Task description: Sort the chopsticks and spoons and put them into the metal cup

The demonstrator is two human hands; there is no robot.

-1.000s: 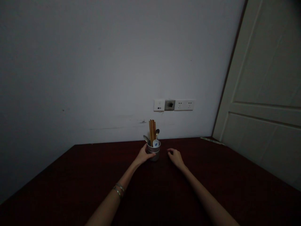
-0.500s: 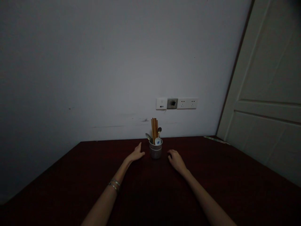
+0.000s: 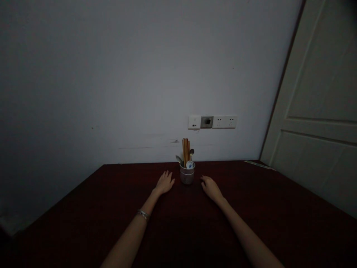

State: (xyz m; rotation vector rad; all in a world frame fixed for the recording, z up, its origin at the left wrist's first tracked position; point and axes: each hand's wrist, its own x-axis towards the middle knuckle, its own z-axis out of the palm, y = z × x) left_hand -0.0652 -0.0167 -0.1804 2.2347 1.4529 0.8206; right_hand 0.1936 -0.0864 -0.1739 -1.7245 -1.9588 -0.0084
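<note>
A grey utensil holder (image 3: pixel 187 176) stands upright on the dark red table (image 3: pixel 178 219). It holds several wooden chopsticks (image 3: pixel 185 152), a metal spoon (image 3: pixel 191 153) leaning right, a white spoon with a blue mark (image 3: pixel 189 165) at the front, and a greyish utensil (image 3: pixel 179 159) leaning left. My left hand (image 3: pixel 165 182) lies palm down just left of the holder, fingers spread, apart from it and holding nothing. To the right, my right hand (image 3: pixel 211 188) rests on the table, fingers loosely bent and nothing visible in them; it does not touch the holder.
Behind the table rises a pale wall (image 3: pixel 139 93) with a row of sockets and a switch (image 3: pixel 212 122) above the holder. A panelled white door (image 3: pixel 320 111) stands at the right. A thin flat strip (image 3: pixel 259 165) lies near the table's back right corner.
My left hand has turned from edge-on to palm down and its fingers have spread on the table. My right hand has hardly moved. The view has shifted slightly.
</note>
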